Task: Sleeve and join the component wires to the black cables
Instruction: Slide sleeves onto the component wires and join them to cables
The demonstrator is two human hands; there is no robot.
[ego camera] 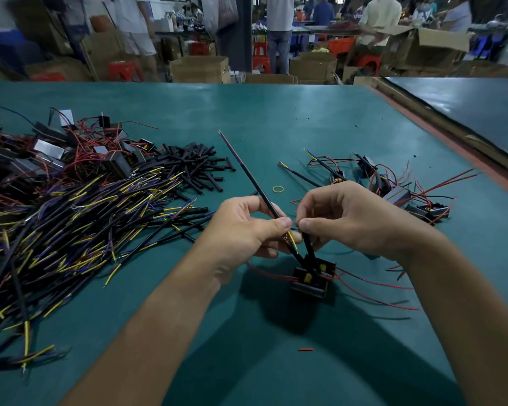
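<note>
My left hand (241,230) pinches a long black cable (252,183) that slants up and away from it, bare strands at its far tip. My right hand (343,218) pinches a thin wire end close to my left thumb, just above a short black sleeve (308,247). Below both hands hangs a small black component (313,278) with yellow tape and red wires (373,291) trailing to the right. The wire ends between my fingertips are mostly hidden.
A big heap of black cables with yellow and blue ends (71,230) covers the left of the green table (276,118). Loose black sleeves (197,165) lie behind it, components (50,148) at far left. Joined pieces (393,189) lie to the right. A yellow rubber band (278,189) sits beyond my hands.
</note>
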